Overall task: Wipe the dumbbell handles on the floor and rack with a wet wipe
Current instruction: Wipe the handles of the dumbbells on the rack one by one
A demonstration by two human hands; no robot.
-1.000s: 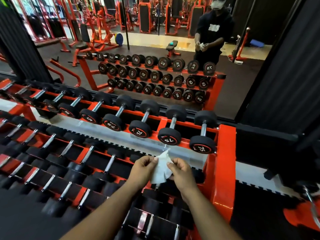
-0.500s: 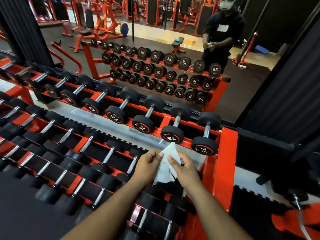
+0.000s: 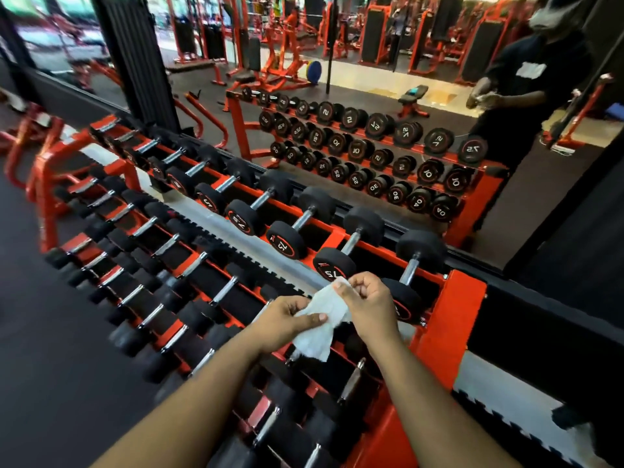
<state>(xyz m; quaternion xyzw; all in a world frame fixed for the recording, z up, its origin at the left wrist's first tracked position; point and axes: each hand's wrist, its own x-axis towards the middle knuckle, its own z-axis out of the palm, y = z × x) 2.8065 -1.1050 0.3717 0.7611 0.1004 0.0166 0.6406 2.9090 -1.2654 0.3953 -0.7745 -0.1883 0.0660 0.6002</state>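
Left hand [image 3: 287, 319]: pinched the wet wipe [image 3: 320, 324] between thumb and fingers.
Right hand [image 3: 366, 300]: fingers curled, gripping the wipe's upper edge.
Wet wipe: hung crumpled between both hands, above the red dumbbell rack [image 3: 452, 319].
Dumbbells [image 3: 287, 243]: racked, chrome handles exposed.

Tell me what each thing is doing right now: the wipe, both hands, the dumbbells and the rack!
Wet wipe: crumpled, held in the air between both hands, touching no dumbbell.
Left hand: pinching the wipe's lower part.
Right hand: fingers curled, gripping the wipe's top.
Top-row dumbbells: resting in the rack, handles bare.
Lower-row dumbbells: racked, blurred.
Rack: upright, red, full.
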